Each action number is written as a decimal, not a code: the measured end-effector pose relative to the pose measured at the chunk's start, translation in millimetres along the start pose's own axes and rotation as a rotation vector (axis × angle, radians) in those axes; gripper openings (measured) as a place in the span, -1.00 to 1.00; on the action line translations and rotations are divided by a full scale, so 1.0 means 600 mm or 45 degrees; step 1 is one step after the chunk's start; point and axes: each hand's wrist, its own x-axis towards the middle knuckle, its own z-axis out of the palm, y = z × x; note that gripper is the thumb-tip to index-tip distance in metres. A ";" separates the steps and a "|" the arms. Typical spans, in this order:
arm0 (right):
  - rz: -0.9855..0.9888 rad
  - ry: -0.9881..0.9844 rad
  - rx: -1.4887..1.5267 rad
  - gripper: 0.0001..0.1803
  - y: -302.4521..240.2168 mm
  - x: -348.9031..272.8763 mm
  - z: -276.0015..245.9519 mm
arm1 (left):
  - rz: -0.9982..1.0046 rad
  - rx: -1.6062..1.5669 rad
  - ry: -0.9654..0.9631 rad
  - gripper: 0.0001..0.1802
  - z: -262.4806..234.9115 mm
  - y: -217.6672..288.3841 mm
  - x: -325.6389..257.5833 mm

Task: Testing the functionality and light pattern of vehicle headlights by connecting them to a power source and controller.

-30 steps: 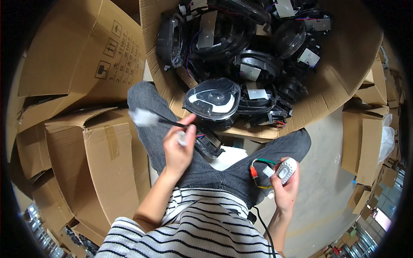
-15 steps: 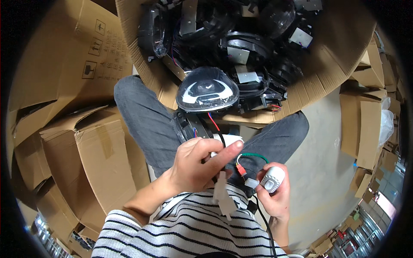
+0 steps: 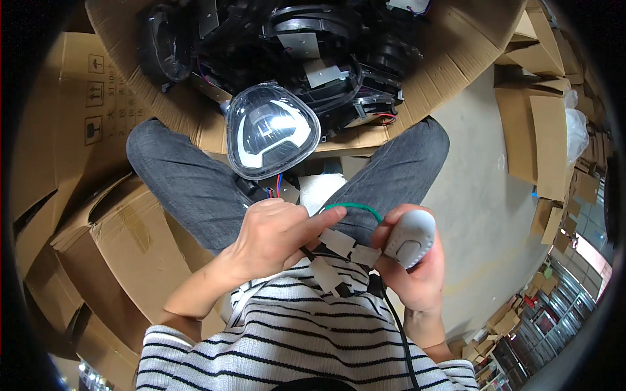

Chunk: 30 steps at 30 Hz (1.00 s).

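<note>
My left hand (image 3: 277,234) is closed, thumb and fingers pinched round a black cable and wires with white plastic connectors. Two white connectors (image 3: 351,249) meet end to end between my hands, and another white connector (image 3: 325,275) hangs below my left fingers. My right hand (image 3: 417,280) grips a white rounded handheld switch (image 3: 411,238) with a ribbed edge and a push button. Its thumb and fingers also lie beside the nearer connector. A green wire (image 3: 355,206) arches between the hands. Beyond my left hand, a clear-fronted headlamp (image 3: 274,130) trails red and blue wires.
A large open cardboard box (image 3: 443,88) ahead holds several black headlamps (image 3: 313,32) with metal plates. More cartons stand at left (image 3: 137,241) and right (image 3: 531,130). A black cord (image 3: 398,332) runs down past my striped shirt. My knees flank a white piece (image 3: 319,189).
My hands have drawn closer, and the white connectors now sit together between them. The switch has tilted in my right hand. The headlamp appears turned, while the whole view has shifted.
</note>
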 end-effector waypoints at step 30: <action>0.075 0.379 -0.083 -0.54 0.059 0.033 0.024 | -0.101 0.044 0.172 -0.45 0.033 -0.002 -0.002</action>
